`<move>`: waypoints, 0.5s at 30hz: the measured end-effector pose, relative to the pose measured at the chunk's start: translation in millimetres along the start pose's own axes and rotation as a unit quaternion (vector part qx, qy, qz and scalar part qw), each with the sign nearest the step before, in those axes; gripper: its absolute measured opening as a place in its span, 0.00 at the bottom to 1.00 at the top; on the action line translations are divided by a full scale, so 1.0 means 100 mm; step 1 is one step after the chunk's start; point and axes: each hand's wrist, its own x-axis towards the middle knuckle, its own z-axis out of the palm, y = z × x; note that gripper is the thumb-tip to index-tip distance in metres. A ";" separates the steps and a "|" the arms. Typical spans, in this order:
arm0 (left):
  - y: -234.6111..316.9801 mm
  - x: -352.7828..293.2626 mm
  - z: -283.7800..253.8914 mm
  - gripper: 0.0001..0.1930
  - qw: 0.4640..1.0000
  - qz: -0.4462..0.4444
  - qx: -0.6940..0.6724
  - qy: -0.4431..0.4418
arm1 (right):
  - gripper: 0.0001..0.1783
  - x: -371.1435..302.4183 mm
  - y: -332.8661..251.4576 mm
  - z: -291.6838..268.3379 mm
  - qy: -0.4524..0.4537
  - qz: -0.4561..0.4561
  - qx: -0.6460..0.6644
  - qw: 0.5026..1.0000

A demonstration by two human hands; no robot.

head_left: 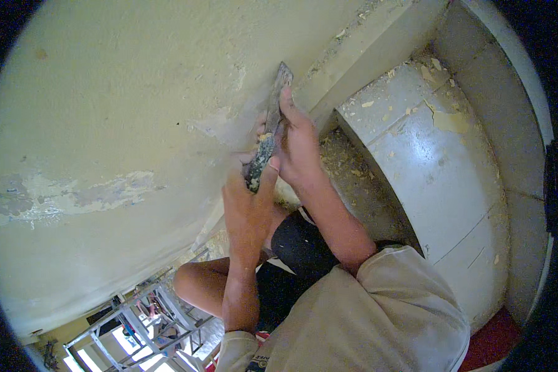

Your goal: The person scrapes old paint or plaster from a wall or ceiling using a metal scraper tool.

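A scraper with a long, narrow, stained blade [276, 102] and a dark handle spotted with plaster [263, 155] is between my hands, close to the wall. My left hand [248, 201] is closed around the lower end of the handle, its thumb lying along it. Further up, my right hand [301, 146] grips the blade from the right, thumb stretched toward the tip. Its other fingers are partly hidden behind the blade. The cream wall [118, 111] beside the scraper has peeled paint and a rough pale patch [214, 124].
A second peeled patch [74, 195] runs along the wall at left. On the right, a light tiled ledge [428, 161] carries paint flakes, and more debris lies in the gap [353, 167] beside it. A metal ladder or scaffold [136, 322] stands at lower left.
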 end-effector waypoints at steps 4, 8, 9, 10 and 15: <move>-0.16 -0.18 0.14 0.13 0.984 -0.062 -0.164 0.004 | 0.20 -0.03 0.19 -0.17 0.011 0.006 -0.079 0.997; -0.32 -0.17 0.29 0.09 0.983 -0.049 -0.175 0.022 | 0.20 -0.05 0.16 -0.16 0.009 0.002 -0.095 0.995; -0.32 -0.13 0.29 0.09 0.983 -0.051 -0.176 0.021 | 0.20 -0.01 0.13 -0.14 0.006 -0.011 -0.080 0.997; -0.32 -0.07 0.25 0.11 0.983 -0.062 -0.174 0.000 | 0.20 0.01 0.12 -0.14 0.004 -0.024 -0.066 0.998; -0.30 0.00 0.21 0.13 0.974 -0.058 -0.220 -0.021 | 0.20 0.05 0.16 -0.13 0.032 -0.060 -0.085 0.994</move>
